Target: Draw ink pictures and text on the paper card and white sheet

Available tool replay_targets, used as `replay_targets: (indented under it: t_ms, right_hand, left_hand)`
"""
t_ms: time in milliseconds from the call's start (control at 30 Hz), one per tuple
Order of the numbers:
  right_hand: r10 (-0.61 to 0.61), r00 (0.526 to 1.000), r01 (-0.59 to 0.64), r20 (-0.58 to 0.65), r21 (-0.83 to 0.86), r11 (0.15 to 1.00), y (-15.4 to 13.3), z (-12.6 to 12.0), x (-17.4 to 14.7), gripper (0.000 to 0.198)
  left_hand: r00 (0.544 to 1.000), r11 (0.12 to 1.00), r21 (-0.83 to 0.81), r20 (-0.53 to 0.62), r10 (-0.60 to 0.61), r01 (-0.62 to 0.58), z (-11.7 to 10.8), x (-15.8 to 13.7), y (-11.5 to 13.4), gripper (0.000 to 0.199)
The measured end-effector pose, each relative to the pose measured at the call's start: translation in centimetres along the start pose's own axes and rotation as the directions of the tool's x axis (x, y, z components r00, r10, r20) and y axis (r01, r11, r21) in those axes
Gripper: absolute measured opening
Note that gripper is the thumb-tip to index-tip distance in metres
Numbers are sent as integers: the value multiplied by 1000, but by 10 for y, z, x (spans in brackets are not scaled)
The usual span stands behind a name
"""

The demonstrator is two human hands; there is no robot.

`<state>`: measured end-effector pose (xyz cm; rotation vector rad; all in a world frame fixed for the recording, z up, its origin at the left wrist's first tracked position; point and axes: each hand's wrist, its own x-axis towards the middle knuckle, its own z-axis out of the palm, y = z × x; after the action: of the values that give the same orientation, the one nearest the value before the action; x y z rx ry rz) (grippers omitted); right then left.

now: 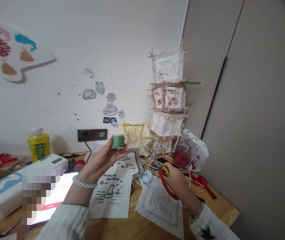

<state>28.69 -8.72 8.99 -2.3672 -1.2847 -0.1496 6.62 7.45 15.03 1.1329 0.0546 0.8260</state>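
Observation:
My left hand [104, 158] holds up a spool of green thread [118, 141], pinched between thumb and fingers. In my right hand [176, 180] is a pair of scissors [166, 185] with red and yellow handles; the blades point up and to the left, toward the middle of the table. Beneath the hands lie a sheet with a boat drawing [111, 198] and another drawn sheet [159, 208] with a patterned border. A small light-blue round object [146, 177] sits between them. Behind stands a tower of stick frames [168, 96] covered with drawn paper, beside a yellow paper-covered stick frame [137, 135].
A lit phone [54, 200] leans by a white box [7, 190] at the left, with a yellow drink bottle [39, 145] behind. A power socket [92, 135] is on the wall. At the right are a plastic bag [194, 150] and a red object [207, 186] near the table's edge.

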Motion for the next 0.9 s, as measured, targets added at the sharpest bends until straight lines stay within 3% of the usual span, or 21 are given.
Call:
replay_targets:
  t_ms: [200, 367, 500, 667, 900]
  right_hand:
    - [-34, 997, 31, 70, 44, 999, 10, 30, -16, 23]
    - [-152, 982, 141, 109, 104, 984, 1, 51, -30, 18]
    - [-290, 952, 280, 97, 100, 955, -20, 57, -23, 21]
    - [-472, 881, 453, 26, 237, 859, -59, 74, -3, 28]
    - [-624, 781, 572, 21, 377, 728, -82, 115, 5, 44]
  left_hand:
    - [974, 976, 9, -63, 216, -216, 24, -21, 31, 45]
    - [949, 952, 127, -112, 293, -279, 40, -39, 48, 51]
    - [954, 946, 193, -98, 284, -262, 52, -53, 53, 54]
    - [976, 956, 202, 63, 206, -215, 68, -61, 47, 49]
    - [981, 984, 86, 135, 141, -153, 64, -46, 30, 42]
